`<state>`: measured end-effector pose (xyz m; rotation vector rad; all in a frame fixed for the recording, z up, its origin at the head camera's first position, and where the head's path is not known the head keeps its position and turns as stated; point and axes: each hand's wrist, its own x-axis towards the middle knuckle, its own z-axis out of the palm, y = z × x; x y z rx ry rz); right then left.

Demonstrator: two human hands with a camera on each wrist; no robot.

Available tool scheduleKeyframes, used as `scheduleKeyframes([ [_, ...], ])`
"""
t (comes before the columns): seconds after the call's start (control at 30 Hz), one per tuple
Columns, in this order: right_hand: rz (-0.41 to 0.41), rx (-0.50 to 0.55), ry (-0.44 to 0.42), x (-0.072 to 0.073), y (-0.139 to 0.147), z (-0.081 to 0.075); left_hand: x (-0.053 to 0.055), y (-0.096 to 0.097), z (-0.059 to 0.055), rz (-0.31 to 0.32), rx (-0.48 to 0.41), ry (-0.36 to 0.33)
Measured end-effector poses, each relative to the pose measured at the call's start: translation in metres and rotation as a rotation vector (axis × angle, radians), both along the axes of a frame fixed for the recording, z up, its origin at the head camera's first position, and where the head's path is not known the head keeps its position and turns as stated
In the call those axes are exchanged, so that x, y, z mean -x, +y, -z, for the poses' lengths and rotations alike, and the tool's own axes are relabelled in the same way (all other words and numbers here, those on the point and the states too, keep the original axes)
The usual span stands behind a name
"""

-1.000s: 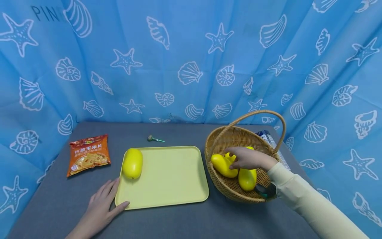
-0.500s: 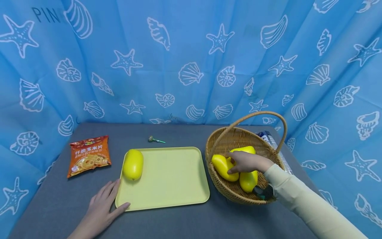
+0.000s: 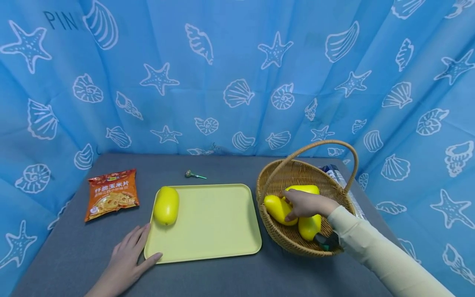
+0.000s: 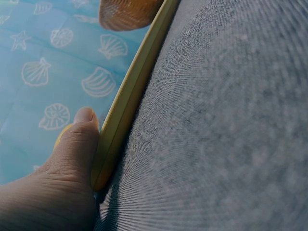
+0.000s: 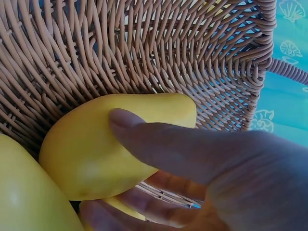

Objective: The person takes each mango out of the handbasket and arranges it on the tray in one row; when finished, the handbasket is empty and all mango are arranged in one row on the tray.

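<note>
The right hand point(image 3: 311, 203) is pinching a yellow fruit point(image 5: 96, 149), which is lying inside the wicker basket point(image 3: 293, 169), just left of its knuckles. The thumb point(image 5: 163, 144) is pressing across one flank while the other fingers are curling round the opposite side. For a sure hold, the squeeze should probably be staying even and modest, since the smooth skin is looking prone to slipping. A second fruit point(image 3: 309, 227) is lying below the hand and a third point(image 3: 306, 189) just beyond it, so any lift would best be going straight and slowly, without dragging on them. The handle point(image 3: 334, 142) is arching beyond the hand, another thing to be steering around.

The right hand is pointing leftward with its back facing up, its sleeve point(image 3: 386, 251) slanting in from the near right over the basket's rim. The left hand point(image 3: 128, 258) is resting with fingers spread, gripping nothing; its fingertips are touching the near-left corner of the tray point(image 3: 211, 222), and a fourth fruit point(image 3: 166, 206) is lying ahead of them.
</note>
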<state>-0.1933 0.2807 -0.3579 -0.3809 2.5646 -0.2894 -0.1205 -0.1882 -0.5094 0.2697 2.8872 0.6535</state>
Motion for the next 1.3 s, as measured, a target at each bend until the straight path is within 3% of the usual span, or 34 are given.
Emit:
scheduleKeyframes([
  [0.37,-0.021,0.07,-0.006,-0.001,0.003,0.0,-0.001,0.001,0.0,0.0,0.007,0.034],
  [0.67,-0.028,0.064,0.015,-0.004,0.006,-0.009,-0.002,0.001,-0.002,0.003,0.002,0.032],
  [0.9,-0.038,0.112,0.071,-0.013,0.016,-0.029,-0.002,0.001,-0.003,-0.001,0.011,0.02],
  [1.3,0.009,0.225,0.142,-0.049,0.027,-0.065,-0.002,0.002,-0.002,0.001,0.009,0.022],
])
